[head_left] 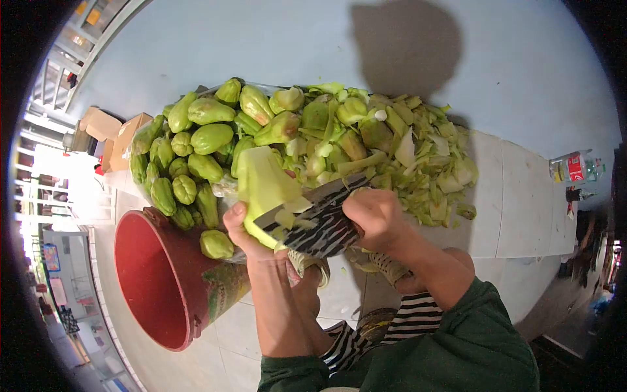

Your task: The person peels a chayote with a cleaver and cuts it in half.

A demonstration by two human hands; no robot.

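Note:
My left hand (240,235) is wrapped round the lower end of a large, pale green peeled chayote (261,173). My right hand (375,219) grips a wide-bladed cleaver (317,228), its handle hidden in the fist. The blade lies against the chayote's right side, and striped cloth is reflected in it. Thin green slices cling to the blade near the cut. Behind my hands, whole unpeeled chayotes (212,138) are heaped on the left. Peelings and cut pieces (424,153) spread over the right of the heap.
A red bucket (176,277) leans at the left, its mouth towards me, with one chayote (217,244) beside its rim. Cardboard boxes (127,138) stand farther left. A plastic bottle (576,167) is by the wall on the right. My sandalled feet (385,268) are below my hands.

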